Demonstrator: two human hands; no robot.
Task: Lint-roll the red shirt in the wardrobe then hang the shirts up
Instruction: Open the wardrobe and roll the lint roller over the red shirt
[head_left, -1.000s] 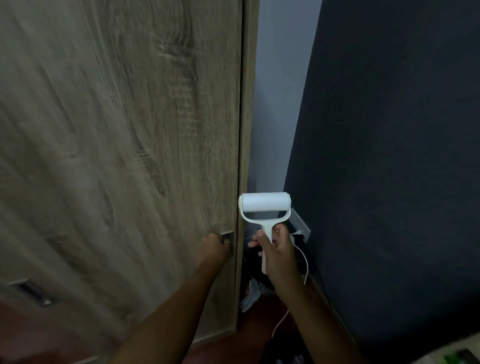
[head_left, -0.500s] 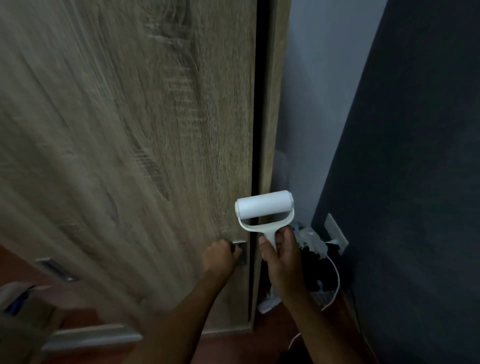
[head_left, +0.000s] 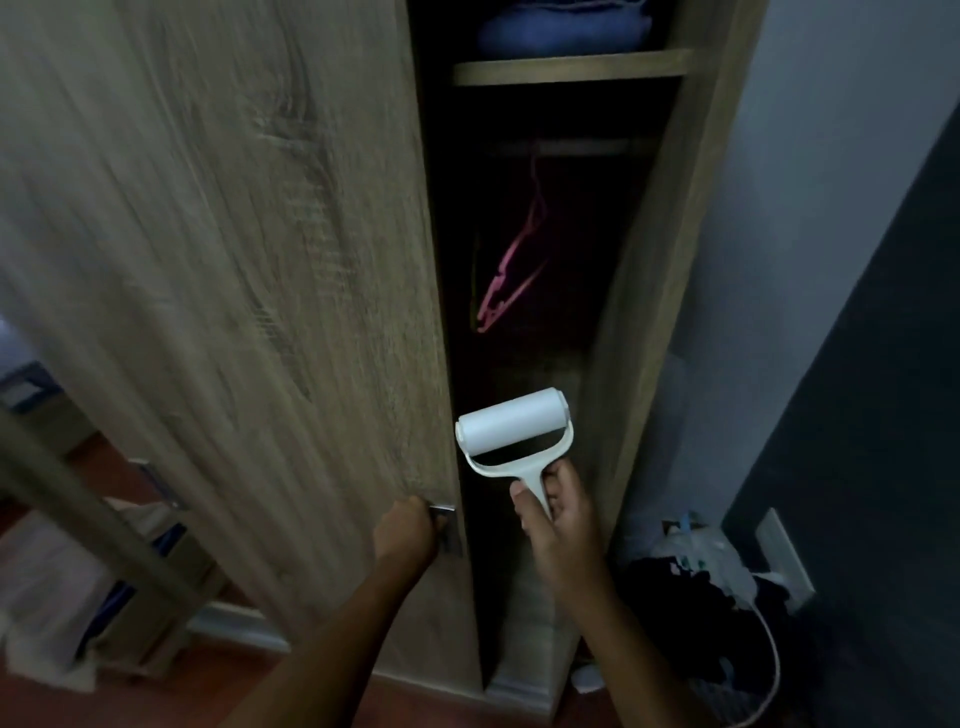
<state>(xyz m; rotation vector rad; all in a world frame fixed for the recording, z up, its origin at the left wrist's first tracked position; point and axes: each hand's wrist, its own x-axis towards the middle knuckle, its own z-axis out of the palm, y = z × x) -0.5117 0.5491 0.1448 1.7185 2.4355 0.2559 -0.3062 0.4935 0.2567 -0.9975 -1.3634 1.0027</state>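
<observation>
A: At the wardrobe's right end, what has changed?
B: The door has come open. The gap was a slit half a second ago and now shows a dark interior, a pink hanger and a shelf bearing folded blue cloth.
A: The hands?
B: The left hand is curled round the door handle. The right hand is wrapped round the lint roller, roll uppermost, before the gap.
A: The red shirt?
B: It is not visible. It probably hangs further left, so the door likely needs more travel.
</observation>
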